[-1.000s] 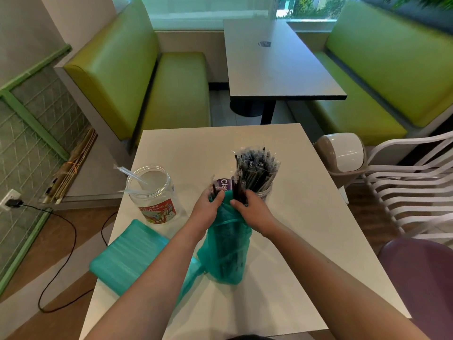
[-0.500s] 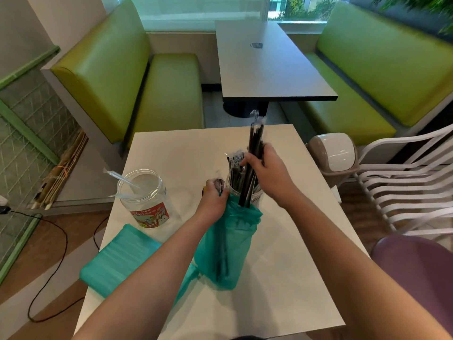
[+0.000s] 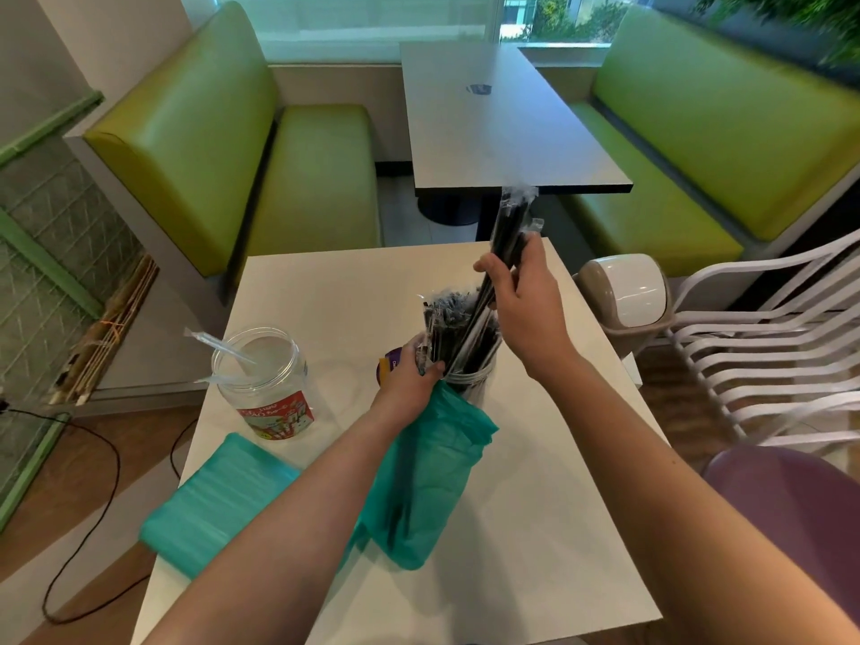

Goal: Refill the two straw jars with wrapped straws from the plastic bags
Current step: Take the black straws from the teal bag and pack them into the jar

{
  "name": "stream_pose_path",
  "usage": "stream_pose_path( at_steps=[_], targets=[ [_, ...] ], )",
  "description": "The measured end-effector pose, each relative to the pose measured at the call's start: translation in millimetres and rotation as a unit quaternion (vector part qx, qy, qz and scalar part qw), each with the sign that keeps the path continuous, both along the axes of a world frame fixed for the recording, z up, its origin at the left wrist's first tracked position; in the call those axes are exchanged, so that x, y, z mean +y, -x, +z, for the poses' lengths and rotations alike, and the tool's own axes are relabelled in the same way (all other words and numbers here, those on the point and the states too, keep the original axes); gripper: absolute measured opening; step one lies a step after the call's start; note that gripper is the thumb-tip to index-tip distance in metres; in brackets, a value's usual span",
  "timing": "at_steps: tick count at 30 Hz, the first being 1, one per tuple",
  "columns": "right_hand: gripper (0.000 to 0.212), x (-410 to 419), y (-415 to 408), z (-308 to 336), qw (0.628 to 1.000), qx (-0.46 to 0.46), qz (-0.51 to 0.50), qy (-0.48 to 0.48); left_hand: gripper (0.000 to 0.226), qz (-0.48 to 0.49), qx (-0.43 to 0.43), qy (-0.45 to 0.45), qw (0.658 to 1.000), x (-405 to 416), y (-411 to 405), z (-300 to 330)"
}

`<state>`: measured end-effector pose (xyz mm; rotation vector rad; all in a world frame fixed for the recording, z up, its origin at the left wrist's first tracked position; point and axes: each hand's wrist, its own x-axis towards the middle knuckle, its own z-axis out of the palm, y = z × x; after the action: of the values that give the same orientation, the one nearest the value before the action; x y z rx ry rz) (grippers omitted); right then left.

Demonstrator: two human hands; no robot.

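My right hand (image 3: 523, 309) grips a bunch of black wrapped straws (image 3: 509, 225), whose lower ends reach into the straw-filled jar (image 3: 470, 379) at the table's middle. My left hand (image 3: 409, 379) holds the rim of the teal plastic bag (image 3: 428, 481) beside that jar, its fingers against the straws standing there. A second clear jar (image 3: 265, 379) with a red label stands to the left, holding two or three clear wrapped straws (image 3: 218, 342). Another teal bag (image 3: 214, 500), full and flat, lies at the near left of the white table (image 3: 535, 528).
A purple lid (image 3: 388, 365) lies just behind my left hand. A small bin (image 3: 623, 295) stands off the table's right edge, with white chairs (image 3: 768, 342) and a purple seat (image 3: 791, 514) beyond. Green benches flank a dark table (image 3: 493, 128) ahead. A cable runs along the floor at left.
My right hand pulled a bunch of black straws up out of the teal bag and brought it over the full jar. My left hand moved from the bag's mouth toward the jar's side.
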<state>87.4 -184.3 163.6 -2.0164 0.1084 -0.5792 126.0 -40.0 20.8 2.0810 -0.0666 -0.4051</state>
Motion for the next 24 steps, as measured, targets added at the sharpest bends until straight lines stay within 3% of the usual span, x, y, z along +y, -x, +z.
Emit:
stream_pose_path(
  at_steps=[13,24],
  targets=[
    [0.022,-5.8,3.0,-4.1,0.996,-0.038,-0.079,-0.008,0.06,0.003,0.008,-0.002,1.0,-0.8,0.9,0.6],
    [0.026,-8.1,-1.4,-72.0,0.978,0.135,-0.061,0.146,0.061,-0.007,-0.011,0.005,1.0,-0.2,4.9,3.8]
  ],
)
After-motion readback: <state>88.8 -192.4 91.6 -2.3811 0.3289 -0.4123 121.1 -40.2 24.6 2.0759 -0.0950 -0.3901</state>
